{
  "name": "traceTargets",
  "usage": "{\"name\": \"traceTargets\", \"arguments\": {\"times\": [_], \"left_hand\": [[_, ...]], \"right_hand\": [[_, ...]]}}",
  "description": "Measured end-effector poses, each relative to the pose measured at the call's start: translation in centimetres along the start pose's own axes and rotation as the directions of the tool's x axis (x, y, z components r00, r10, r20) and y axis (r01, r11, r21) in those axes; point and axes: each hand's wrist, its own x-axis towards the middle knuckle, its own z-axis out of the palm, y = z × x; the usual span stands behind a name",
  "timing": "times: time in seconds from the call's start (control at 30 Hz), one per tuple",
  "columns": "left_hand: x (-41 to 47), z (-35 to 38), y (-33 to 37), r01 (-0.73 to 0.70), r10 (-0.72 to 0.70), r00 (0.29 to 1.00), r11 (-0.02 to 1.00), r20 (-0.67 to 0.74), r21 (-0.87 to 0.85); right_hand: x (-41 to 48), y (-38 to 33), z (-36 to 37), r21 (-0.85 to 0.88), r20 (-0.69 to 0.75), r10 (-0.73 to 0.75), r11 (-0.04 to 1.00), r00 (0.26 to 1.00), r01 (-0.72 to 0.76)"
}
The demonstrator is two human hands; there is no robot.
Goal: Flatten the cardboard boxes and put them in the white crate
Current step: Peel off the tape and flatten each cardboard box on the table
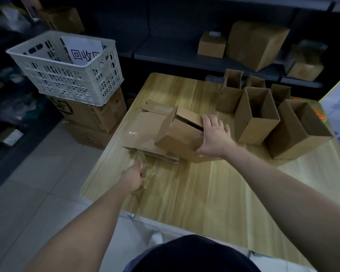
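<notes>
Right hand point(214, 138) grips a cardboard box point(180, 137), left hand point(133, 178) pinches clear tape point(151, 173) above wooden table point(204, 197).

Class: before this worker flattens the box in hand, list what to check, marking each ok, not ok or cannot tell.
1. Right hand grips the cardboard box: ok.
2. Left hand free: not ok, holds clear tape.
3. All tape off the box: cannot tell.
4. White crate has room: ok, only a paper sign shows.
5. Flattened cardboard lies beneath the box: ok.
6. Upright boxes stand apart, right: ok.
</notes>
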Motion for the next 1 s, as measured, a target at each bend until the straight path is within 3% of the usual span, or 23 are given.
{"name": "traceTargets", "arguments": {"times": [0.1, 0.2, 0.37, 0.53, 0.7, 0.8, 0.9, 0.93, 1.0], "left_hand": [[0.5, -0.4, 1.0, 0.039, -0.039, 0.999, 0.996, -0.009, 0.079], [0.7, -0.6, 1.4, 0.068, -0.075, 0.995, 0.994, 0.071, 0.087], [0.8, 0.2, 1.0, 0.133, -0.125, 0.991, 0.973, 0.050, -0.191], [-1.2, -1.2, 0.5, -0.026, 0.053, 0.989, 0.980, 0.134, -0.197], [-3.1, -3.1, 1.9, -0.178, 0.181, 0.978, 0.983, 0.102, -0.041], [-3.4, -3.8, 3.3, -0.188, 0.172, 0.982, 0.951, 0.082, 0.247], [-3.8, -4.8, 5.3, -0.191, 0.226, 0.974, 0.871, -0.025, 0.453], [-3.9, -5.1, 6.1, -0.193, 0.262, 0.960, 0.873, -0.098, 0.448], [-4.3, -6.0, 8.0, -0.225, 0.297, 0.917, 0.937, -0.267, 0.267]], "right_hand": [[-0.1, -0.7, 0.2, -0.011, 0.018, -0.012, 1.000, 1.000, 0.012], [-0.2, -1.0, 0.5, -0.020, 0.039, -0.014, 1.000, 0.999, 0.015], [-0.3, -1.4, 0.9, -0.042, 0.059, -0.019, 0.999, 0.998, 0.022], [-0.6, -1.6, 1.8, -0.059, 0.090, -0.022, 0.998, 0.996, 0.027], [-0.7, -1.9, 2.6, -0.091, 0.104, -0.035, 0.995, 0.994, 0.045], [-0.7, -2.0, 2.6, -0.110, 0.105, -0.039, 0.993, 0.994, 0.051], [-0.7, -1.8, 2.6, -0.114, 0.092, -0.044, 0.992, 0.995, 0.055], [-0.7, -1.6, 2.4, -0.115, 0.082, -0.049, 0.992, 0.995, 0.058], [-0.8, -1.4, 2.0, -0.117, 0.060, -0.055, 0.991, 0.997, 0.062]]}}
